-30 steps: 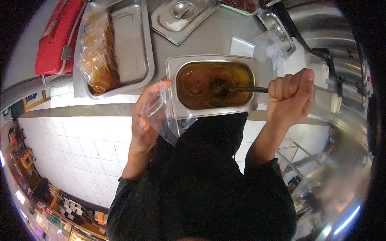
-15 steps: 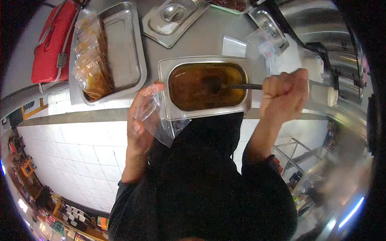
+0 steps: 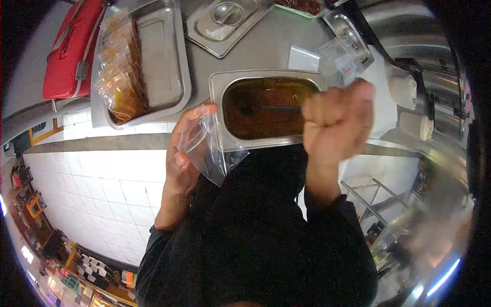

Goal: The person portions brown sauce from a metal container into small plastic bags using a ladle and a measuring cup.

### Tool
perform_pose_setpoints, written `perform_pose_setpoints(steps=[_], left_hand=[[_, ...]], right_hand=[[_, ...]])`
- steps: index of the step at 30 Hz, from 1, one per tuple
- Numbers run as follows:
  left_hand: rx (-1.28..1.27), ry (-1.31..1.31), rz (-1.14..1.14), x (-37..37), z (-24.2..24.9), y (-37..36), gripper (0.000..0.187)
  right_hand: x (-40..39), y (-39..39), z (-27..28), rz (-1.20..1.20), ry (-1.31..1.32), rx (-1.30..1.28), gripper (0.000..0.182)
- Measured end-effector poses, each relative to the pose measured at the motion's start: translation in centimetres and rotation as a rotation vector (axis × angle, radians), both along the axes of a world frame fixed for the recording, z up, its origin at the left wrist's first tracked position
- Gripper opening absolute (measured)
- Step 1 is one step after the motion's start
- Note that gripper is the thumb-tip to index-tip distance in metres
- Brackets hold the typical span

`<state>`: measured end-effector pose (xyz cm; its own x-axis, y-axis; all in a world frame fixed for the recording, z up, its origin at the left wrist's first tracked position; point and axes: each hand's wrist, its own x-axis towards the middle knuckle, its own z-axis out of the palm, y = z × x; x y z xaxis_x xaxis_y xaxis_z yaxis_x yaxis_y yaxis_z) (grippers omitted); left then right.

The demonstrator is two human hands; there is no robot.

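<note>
The left hand (image 3: 185, 148) held an empty clear bag (image 3: 204, 146) just beside the steel pan (image 3: 220, 92) of brown sauce (image 3: 261, 110). The right hand (image 3: 335, 120) was closed in a fist on a ladle handle (image 3: 281, 108), at 3 o'clock from the pan. At 10 o'clock, a tray (image 3: 163, 61) held filled sauce bags (image 3: 120, 66) on the table (image 3: 266, 48).

Bare counter (image 3: 266, 48) lies open between the sauce pan (image 3: 220, 92), the lid (image 3: 225, 23) behind it and the tray of filled bags (image 3: 179, 77). Loose bags (image 3: 340, 59) crowd the pan's right corner.
</note>
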<state>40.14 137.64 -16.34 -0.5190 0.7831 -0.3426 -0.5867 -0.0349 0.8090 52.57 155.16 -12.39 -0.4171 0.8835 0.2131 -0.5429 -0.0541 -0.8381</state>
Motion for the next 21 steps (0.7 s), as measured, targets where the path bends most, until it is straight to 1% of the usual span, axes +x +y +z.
perform_pose_setpoints(steps=[1,2,4,6,8,9,10,12,14,16,17,18,20,21], left_hand=[[0.006,0.003,0.009,-0.1,0.0,0.0,0.111],[0.006,0.003,0.01,-0.2,0.0,0.0,0.111],[0.032,-0.014,0.016,-0.6,0.0,-0.1,0.111],[0.011,-0.012,0.004,-0.6,0.1,-0.3,0.11],[-0.002,-0.013,-0.015,-0.5,0.1,-0.1,0.109],[0.012,-0.005,-0.021,-0.6,0.1,0.1,0.109],[0.022,0.002,-0.027,-0.7,0.2,0.1,0.108],[0.034,-0.008,-0.03,-1.0,0.0,0.0,0.108],[0.05,-0.013,-0.021,-1.0,-0.3,-0.2,0.108],[-0.007,-0.005,-0.022,-0.8,-0.3,-0.4,0.11],[-0.008,-0.003,-0.026,-0.7,-0.4,-0.3,0.11],[0.003,-0.007,-0.025,-0.6,-0.6,-0.2,0.11],[0.017,-0.011,-0.029,-0.5,-0.8,0.1,0.11],[0.021,0.001,-0.015,-0.5,-0.9,0.1,0.11]], right_hand=[[0.2,0.1,-0.4,0.049,-0.014,0.03,0.031],[0.8,0.4,-0.7,0.049,-0.014,0.029,0.031],[2.1,1.5,-0.8,-0.023,-0.131,0.207,0.032],[2.0,2.5,-0.2,-0.029,-0.138,0.161,0.031],[1.1,2.2,-0.5,-0.062,0.007,-0.078,0.031],[0.8,1.4,-1.2,-0.012,-0.061,0.039,0.032],[0.9,1.0,-1.1,-0.015,-0.064,0.036,0.032],[1.1,0.2,-0.6,-0.094,-0.193,0.194,0.032],[2.2,1.2,0.7,-0.06,-0.165,0.2,0.032],[2.8,1.7,2.0,-0.156,-0.136,0.154,0.033],[3.0,1.8,2.5,-0.105,-0.105,0.106,0.034],[3.0,1.7,2.3,-0.111,-0.105,0.107,0.034],[2.4,0.9,1.5,0.054,0.265,-0.183,0.041],[1.7,-0.1,1.2,-0.014,0.068,-0.13,0.04]])
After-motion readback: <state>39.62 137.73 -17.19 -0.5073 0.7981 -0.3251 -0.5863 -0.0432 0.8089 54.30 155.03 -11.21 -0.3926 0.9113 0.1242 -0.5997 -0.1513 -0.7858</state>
